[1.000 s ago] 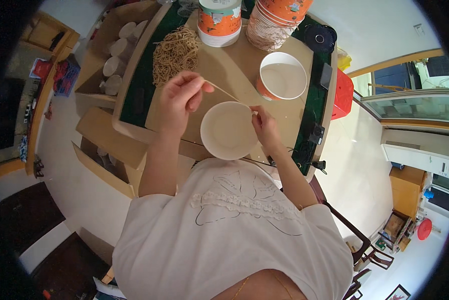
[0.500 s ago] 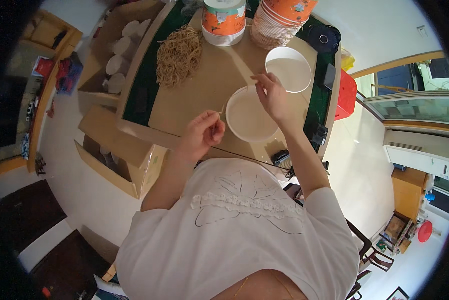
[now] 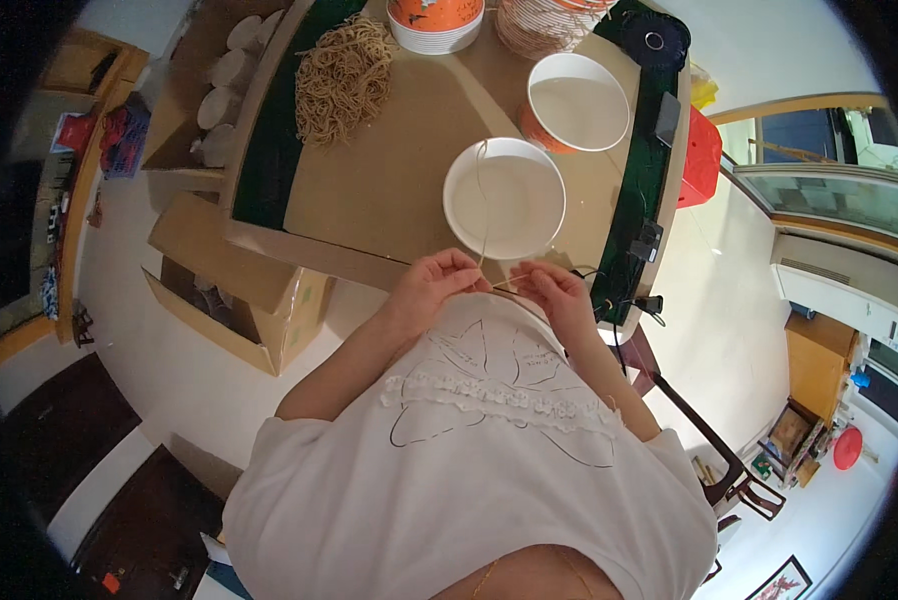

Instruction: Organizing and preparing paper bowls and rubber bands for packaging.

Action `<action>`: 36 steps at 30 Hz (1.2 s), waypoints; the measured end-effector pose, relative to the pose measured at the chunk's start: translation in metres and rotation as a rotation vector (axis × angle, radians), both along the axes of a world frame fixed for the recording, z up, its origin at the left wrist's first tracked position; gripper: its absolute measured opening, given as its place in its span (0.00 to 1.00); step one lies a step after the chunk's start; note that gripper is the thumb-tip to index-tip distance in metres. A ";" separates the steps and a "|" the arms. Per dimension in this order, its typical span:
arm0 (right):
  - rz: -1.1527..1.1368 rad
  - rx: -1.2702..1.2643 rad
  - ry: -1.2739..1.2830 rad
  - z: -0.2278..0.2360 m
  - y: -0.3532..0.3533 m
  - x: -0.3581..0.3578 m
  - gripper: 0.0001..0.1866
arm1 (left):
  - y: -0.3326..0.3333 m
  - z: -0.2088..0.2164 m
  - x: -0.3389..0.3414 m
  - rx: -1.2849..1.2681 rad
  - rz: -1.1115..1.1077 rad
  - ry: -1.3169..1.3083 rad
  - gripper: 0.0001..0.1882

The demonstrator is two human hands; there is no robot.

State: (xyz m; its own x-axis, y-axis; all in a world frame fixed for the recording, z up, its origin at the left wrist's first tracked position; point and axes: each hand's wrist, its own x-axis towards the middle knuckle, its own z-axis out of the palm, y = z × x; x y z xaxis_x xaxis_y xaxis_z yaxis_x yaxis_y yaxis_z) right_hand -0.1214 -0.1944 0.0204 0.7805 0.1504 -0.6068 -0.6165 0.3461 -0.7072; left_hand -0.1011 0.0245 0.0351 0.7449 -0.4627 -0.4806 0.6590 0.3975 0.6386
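Note:
My left hand (image 3: 437, 288) pinches a thin tan string (image 3: 482, 215) at the near edge of the table. My right hand (image 3: 552, 296), just to the right, has thumb and fingers pressed together on another stretch of the same string. From the hands the string runs up over the near white-lined paper bucket (image 3: 524, 205) and across its mouth to the far rim. That bucket stands directly beyond my hands, with nothing to be seen in it but the string. A second paper bucket (image 3: 577, 105), orange outside and white inside, stands behind it to the right.
A tangled heap of tan string (image 3: 344, 85) lies at the table's far left. Stacked orange buckets (image 3: 434, 30) and another stack (image 3: 544, 25) stand at the back. Cardboard boxes (image 3: 234, 285) sit left of the table. A dark round object (image 3: 655, 42) and cables line the right edge.
Both hands have drawn toward my body and closer together, my right hand coming down from the bucket's far rim. The string now crosses the near bucket's mouth.

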 end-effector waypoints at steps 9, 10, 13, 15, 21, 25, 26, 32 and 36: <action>-0.228 0.313 -0.113 0.009 0.025 0.011 0.10 | -0.003 -0.027 -0.011 0.318 -0.166 -0.125 0.05; -0.140 0.192 -0.159 0.012 0.027 0.010 0.11 | -0.003 -0.027 -0.012 0.382 -0.112 -0.148 0.06; -0.025 0.085 -0.321 0.012 0.029 0.005 0.12 | 0.000 -0.019 -0.005 0.712 0.042 -0.438 0.07; 0.008 0.045 -0.346 0.010 0.030 0.001 0.13 | -0.003 -0.002 0.007 0.679 0.001 -0.463 0.07; 0.142 -0.115 -0.453 0.007 0.029 -0.005 0.13 | -0.030 -0.013 0.017 0.375 -0.189 -0.269 0.09; 0.100 -0.172 -0.391 0.009 0.028 -0.005 0.10 | -0.034 -0.005 0.020 0.493 -0.217 -0.440 0.07; 0.096 -0.173 -0.390 0.007 0.026 -0.005 0.10 | -0.036 -0.003 0.020 0.570 -0.180 -0.501 0.07; 0.107 -0.621 -0.460 0.003 0.025 -0.005 0.03 | -0.044 -0.008 0.016 0.804 -0.156 -0.805 0.09; 0.027 -0.592 -0.392 -0.004 0.022 -0.007 0.04 | -0.045 -0.010 0.020 0.842 -0.313 -0.770 0.11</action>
State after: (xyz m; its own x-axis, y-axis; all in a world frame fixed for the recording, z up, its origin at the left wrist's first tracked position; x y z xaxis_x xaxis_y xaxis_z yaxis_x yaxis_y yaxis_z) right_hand -0.1280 -0.1722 0.0166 0.9589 -0.0956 -0.2673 -0.2807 -0.1770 -0.9434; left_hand -0.0815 -0.0204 0.0256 0.8821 -0.4288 -0.1952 -0.0202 -0.4483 0.8937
